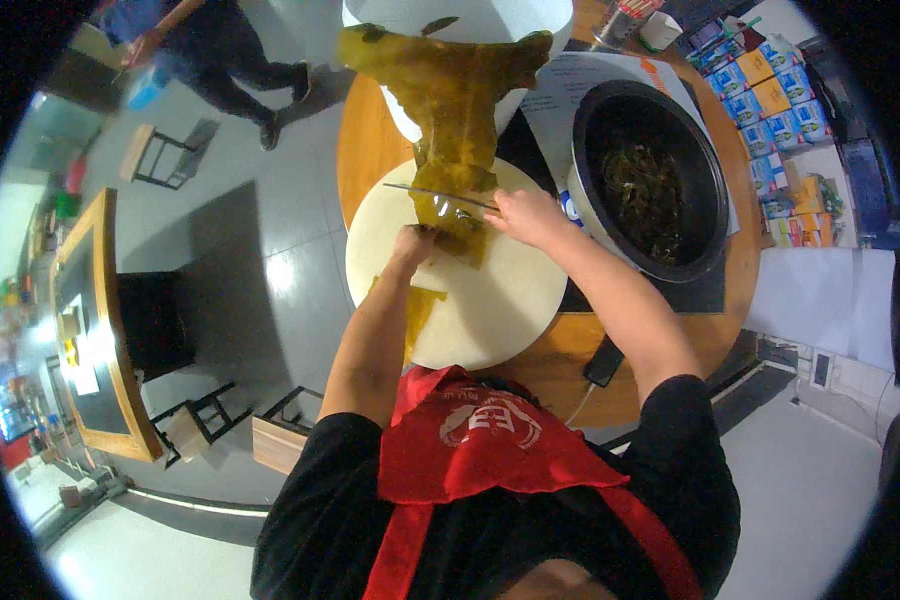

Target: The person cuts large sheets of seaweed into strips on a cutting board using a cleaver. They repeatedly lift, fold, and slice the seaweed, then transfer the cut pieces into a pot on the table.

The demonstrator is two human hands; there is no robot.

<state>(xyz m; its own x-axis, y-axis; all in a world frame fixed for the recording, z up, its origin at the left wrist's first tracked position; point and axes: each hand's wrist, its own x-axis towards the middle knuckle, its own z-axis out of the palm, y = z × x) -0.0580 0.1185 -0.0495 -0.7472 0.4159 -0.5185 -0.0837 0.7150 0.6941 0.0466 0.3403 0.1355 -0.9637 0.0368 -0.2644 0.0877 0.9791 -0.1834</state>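
A long sheet of olive-brown kelp (pixel 457 112) drapes from a white bucket (pixel 465 16) down onto a round cream cutting board (pixel 510 300). My right hand (pixel 529 216) grips a knife (pixel 439 194), whose thin blade lies crosswise over the kelp. My left hand (pixel 416 244) is closed at the kelp's left edge, just on the near side of the blade; its fingertips are hidden. A smaller kelp piece (pixel 422 311) lies on the board, partly behind my left forearm.
Right of the board stands a black-lined pot (pixel 709 217) holding dark kelp strips (pixel 641 202). A phone (pixel 604 361) with a cable lies on the round wooden table (pixel 570 337). Stools (pixel 161 157) and another table (pixel 131 375) stand left. A person (pixel 225 60) is at upper left.
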